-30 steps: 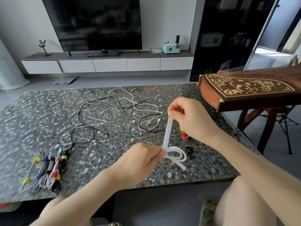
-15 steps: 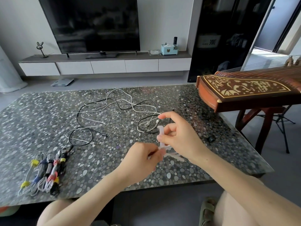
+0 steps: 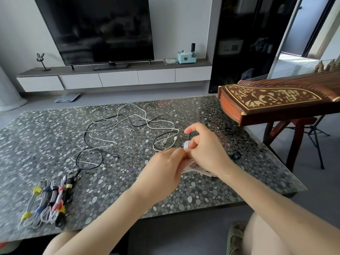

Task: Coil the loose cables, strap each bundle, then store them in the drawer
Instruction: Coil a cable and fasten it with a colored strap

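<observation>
With right hand [image 3: 206, 150], pinches the white strap [image 3: 186, 145] by its curled end; with left hand [image 3: 165, 170], grips the coiled white cable [image 3: 196, 169] just above the pebble-patterned table [image 3: 239, 184]. Risks loops springing loose if either pinch slackens before fastening. Holds hands close together, right index finger lifted.

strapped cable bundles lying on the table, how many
5, in a row at the table's front left: yellow-strapped, blue-strapped, black-strapped, pink-strapped, then a dark one with yellow straps. Overlap may hide more.
</observation>
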Action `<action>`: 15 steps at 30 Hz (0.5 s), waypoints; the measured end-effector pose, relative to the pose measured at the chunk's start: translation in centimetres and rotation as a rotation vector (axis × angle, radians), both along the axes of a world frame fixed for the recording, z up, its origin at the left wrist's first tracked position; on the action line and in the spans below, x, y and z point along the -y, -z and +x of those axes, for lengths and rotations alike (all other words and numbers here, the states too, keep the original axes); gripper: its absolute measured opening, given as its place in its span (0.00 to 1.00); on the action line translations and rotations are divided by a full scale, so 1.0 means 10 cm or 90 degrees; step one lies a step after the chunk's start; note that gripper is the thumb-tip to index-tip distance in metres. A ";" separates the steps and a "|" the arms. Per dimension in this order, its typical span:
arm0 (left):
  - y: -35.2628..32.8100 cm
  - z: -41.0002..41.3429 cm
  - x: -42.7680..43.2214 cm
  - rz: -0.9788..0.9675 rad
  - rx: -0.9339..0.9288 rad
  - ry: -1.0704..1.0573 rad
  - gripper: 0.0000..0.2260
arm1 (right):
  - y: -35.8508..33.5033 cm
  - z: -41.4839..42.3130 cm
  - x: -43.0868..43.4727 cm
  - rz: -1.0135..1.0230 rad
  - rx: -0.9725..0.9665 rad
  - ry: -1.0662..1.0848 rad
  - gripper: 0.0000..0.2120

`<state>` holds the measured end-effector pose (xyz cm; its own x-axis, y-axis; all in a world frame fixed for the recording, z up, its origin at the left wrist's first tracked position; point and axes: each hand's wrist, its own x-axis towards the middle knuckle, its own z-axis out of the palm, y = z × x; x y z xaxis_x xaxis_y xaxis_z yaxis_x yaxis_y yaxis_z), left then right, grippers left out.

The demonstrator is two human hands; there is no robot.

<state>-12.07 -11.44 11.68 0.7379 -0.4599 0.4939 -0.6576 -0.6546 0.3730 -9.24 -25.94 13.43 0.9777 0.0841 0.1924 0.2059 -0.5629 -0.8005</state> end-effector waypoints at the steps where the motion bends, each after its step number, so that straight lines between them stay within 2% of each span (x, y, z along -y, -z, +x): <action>1: -0.01 0.01 0.01 0.009 0.001 0.006 0.06 | -0.02 0.01 0.02 0.003 -0.018 0.000 0.19; 4: 0.00 0.01 0.06 0.049 0.001 0.025 0.06 | -0.09 0.04 0.06 0.019 -0.065 0.001 0.17; 10: 0.02 0.06 0.16 0.060 -0.004 0.021 0.16 | -0.16 0.12 0.17 0.127 -0.223 0.000 0.13; 13: 0.06 0.08 0.20 0.004 -0.026 0.040 0.13 | -0.21 0.18 0.23 0.175 -0.296 0.000 0.13; 15: 0.08 0.10 0.21 -0.047 -0.061 0.037 0.10 | -0.21 0.21 0.22 0.183 -0.304 0.029 0.14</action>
